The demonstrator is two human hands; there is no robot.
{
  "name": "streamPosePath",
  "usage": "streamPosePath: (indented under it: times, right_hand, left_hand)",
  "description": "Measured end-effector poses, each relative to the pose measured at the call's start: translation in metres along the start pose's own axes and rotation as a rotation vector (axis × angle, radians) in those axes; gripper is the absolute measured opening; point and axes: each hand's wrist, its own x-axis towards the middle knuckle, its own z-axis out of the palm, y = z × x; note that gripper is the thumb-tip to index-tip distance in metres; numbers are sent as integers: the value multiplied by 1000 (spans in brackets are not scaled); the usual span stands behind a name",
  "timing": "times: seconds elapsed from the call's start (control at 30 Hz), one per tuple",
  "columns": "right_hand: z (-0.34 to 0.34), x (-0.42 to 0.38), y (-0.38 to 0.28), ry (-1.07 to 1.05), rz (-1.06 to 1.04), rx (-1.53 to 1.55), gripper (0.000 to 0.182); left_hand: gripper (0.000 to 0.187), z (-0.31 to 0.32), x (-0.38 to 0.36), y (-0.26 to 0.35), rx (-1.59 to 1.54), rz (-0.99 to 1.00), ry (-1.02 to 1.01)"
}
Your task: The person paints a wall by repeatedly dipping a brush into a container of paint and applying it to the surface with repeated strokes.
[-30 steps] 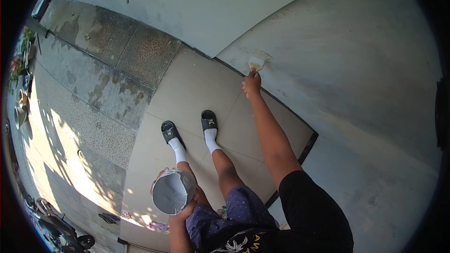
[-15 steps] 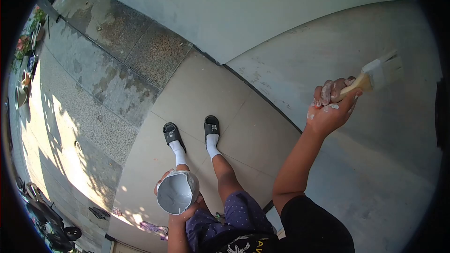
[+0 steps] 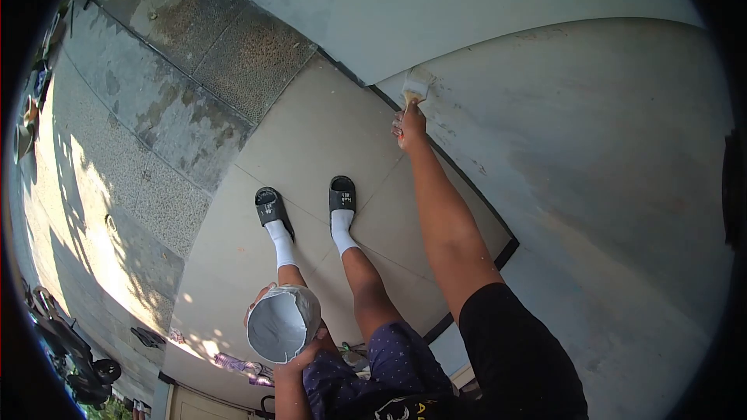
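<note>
With my arm stretched forward, my right hand (image 3: 409, 126) grips the wooden handle of a wide paintbrush (image 3: 415, 92). Its bristles are against the lower part of the wall (image 3: 591, 148), close to the corner and the dark skirting strip. White paint smears show on the fingers. Low in front of my body, my left hand (image 3: 311, 351) is wrapped around a round tub (image 3: 280, 327) coated in white paint, tilted so that its open mouth faces me. Whitish paint lines the inside of the tub.
Beige tiles (image 3: 288, 140) lie under my black slides (image 3: 342, 194). A second wall section (image 3: 373, 8) meets the first at the corner. Left are rough paving (image 3: 163, 202) and a parked motorbike (image 3: 78, 358). Purple slippers (image 3: 241, 365) lie behind my legs.
My right hand has swung the paintbrush forward and left, from out over the right side to the wall near the corner. My left hand still holds the tub in front of me.
</note>
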Motion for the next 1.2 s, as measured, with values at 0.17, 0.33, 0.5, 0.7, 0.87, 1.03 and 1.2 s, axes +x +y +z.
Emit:
streamPosePath:
  times: [0.17, 0.33, 0.5, 0.7, 0.87, 1.03, 1.2]
  right_hand:
    - [-39, 38, -12, -22, 549, 152, 40]
    - [-58, -113, -116, -12, 86, 377, 37]
    - [-77, -183, -155, 42, -434, 373, 39]
    - [-45, -79, -75, 109, -228, 408, 43]
    - [-27, -3, 6, 28, 286, 271, 42]
    - [-23, 0, 17, 149, 461, 138, 41]
    - [-27, -78, -46, 29, 209, 281, 41]
  left_hand:
    - [81, 6, -14, -23, 140, 0, -48]
    - [103, 9, -23, -54, 214, -113, -267]
    - [109, 10, 9, -11, -92, 102, 140]
    - [109, 12, 18, -14, 68, 122, 78]
    - [107, 14, 17, -10, 5, 98, 162]
    - [107, 10, -3, -42, -49, 33, 165]
    - [107, 14, -16, -61, 9, -121, 98]
